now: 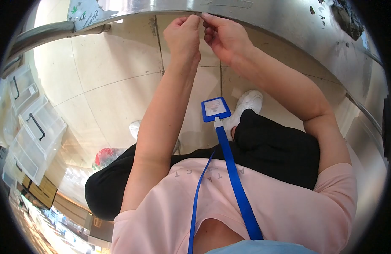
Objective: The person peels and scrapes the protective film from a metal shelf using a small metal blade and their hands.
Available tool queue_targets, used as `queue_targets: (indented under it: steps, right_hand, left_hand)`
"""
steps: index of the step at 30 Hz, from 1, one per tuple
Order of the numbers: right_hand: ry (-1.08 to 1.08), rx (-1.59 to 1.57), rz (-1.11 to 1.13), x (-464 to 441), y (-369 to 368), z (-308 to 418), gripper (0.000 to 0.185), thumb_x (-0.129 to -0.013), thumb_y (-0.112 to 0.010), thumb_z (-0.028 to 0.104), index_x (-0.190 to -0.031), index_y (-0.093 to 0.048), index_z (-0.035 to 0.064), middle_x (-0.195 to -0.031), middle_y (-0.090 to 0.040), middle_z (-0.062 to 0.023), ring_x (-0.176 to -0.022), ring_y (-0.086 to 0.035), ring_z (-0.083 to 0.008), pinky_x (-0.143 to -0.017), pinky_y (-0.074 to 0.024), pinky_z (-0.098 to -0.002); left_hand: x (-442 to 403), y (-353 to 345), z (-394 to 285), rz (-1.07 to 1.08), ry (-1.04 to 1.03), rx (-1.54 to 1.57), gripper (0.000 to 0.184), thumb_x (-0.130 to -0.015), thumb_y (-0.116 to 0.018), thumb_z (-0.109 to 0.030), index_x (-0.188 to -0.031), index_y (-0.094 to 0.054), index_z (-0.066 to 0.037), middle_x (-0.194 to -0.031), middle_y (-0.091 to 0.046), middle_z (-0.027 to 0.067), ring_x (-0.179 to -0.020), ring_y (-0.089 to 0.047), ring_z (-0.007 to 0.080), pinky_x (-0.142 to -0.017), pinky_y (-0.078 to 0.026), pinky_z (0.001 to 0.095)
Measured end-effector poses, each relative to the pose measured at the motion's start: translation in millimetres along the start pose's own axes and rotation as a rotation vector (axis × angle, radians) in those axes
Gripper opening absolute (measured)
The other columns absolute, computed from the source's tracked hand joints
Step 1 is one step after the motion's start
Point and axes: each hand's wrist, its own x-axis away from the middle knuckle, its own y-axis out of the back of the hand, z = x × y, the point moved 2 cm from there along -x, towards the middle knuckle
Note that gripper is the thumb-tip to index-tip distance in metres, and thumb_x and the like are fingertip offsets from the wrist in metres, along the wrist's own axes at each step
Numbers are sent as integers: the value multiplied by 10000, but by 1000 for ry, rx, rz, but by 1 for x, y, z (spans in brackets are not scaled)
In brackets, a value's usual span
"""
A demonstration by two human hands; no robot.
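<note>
At the edge of a metal table (280,25), my left hand (183,37) is closed, with thumb and fingers pressed together. Close beside it, my right hand (226,37) has its fingers curled in and its thumb and index finger pinched toward the left hand's fingertips. Whatever lies between the fingertips, if anything, is too small to make out. The fingertips of both hands are at the table's rim. A blue lanyard (233,169) hangs from my neck with a blue-framed badge (216,109) below the hands.
Clear plastic storage boxes (39,131) with dark handles stand at the left. A metal tube (47,36) runs under the table at upper left. A printed sheet (86,15) lies on the table corner. A bag with red and green contents (106,157) is on the tiled floor (115,97).
</note>
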Motion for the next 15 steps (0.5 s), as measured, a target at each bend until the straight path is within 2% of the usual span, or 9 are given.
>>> queue_targets:
  steps: [6,9,15]
  right_hand:
    - [-38,-42,-5,-6,1,1,43,-784,-608,40,-794,-566,37,-731,-559,-30,-631,-485,-112,-543,-401,-244]
    - [-23,-56,-34,-2,-3,2,30,-780,-592,30,-796,-566,30,-732,-557,-33,-622,-481,-114,-549,-399,-251]
    - [-19,-35,-12,-3,0,-1,36,-775,-598,39,-790,-566,31,-741,-553,-32,-637,-477,-117,-567,-393,-256]
  left_hand:
    - [-3,5,12,144,-89,86,118,-767,-641,-77,-789,-588,27,-653,-531,17,-557,-454,88,-504,-357,209]
    - [2,-1,5,138,-143,102,129,-786,-642,-93,-798,-590,25,-658,-535,14,-568,-459,84,-514,-358,201]
    - [-3,2,6,131,-82,80,130,-785,-657,-84,-814,-593,25,-663,-538,15,-559,-456,80,-506,-357,194]
